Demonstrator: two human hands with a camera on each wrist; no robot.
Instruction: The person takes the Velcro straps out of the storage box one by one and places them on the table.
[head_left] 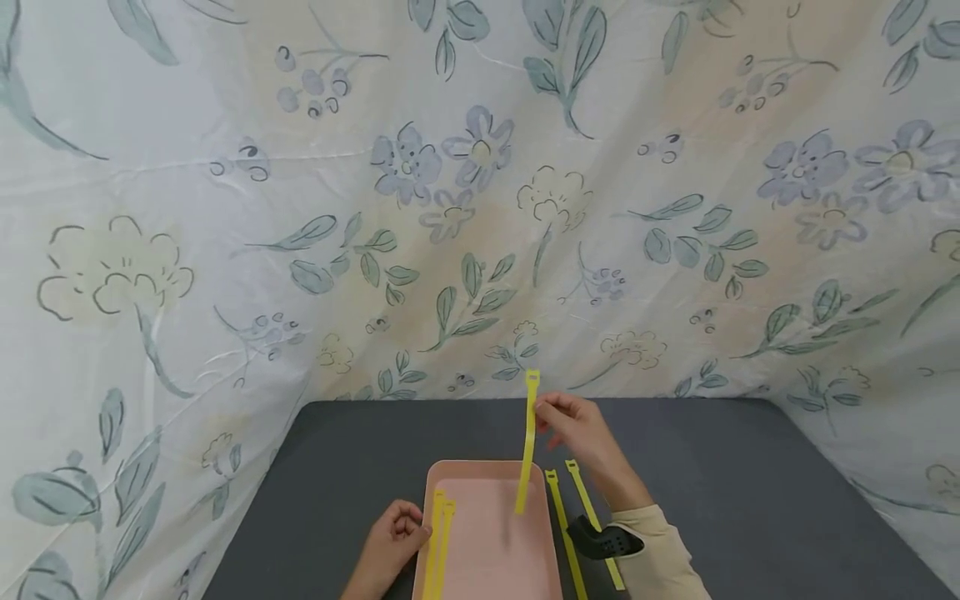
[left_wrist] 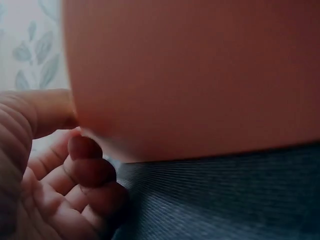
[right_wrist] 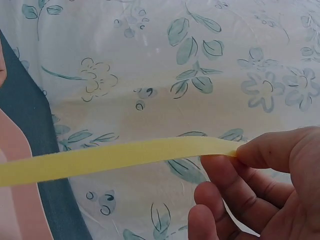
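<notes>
A yellow cable strap [head_left: 529, 433] with a slotted head hangs over the far right of a pink tray [head_left: 495, 542]. My right hand [head_left: 581, 429] pinches it between thumb and index finger; in the right wrist view the strap [right_wrist: 120, 156] stretches leftward from the fingertips. At the tray's left side, my left hand [head_left: 392, 537] grips the rim, thumb against the edge and fingers curled below, as the left wrist view shows. Inside the tray, along its left wall, lie two more yellow straps [head_left: 446, 546], side by side.
On the dark table [head_left: 360, 450], right of the tray, lie two yellow straps [head_left: 566, 533], partly under my right forearm. A black band [head_left: 606, 539] is around the right wrist. Floral fabric [head_left: 480, 208] hangs behind the table and at both sides.
</notes>
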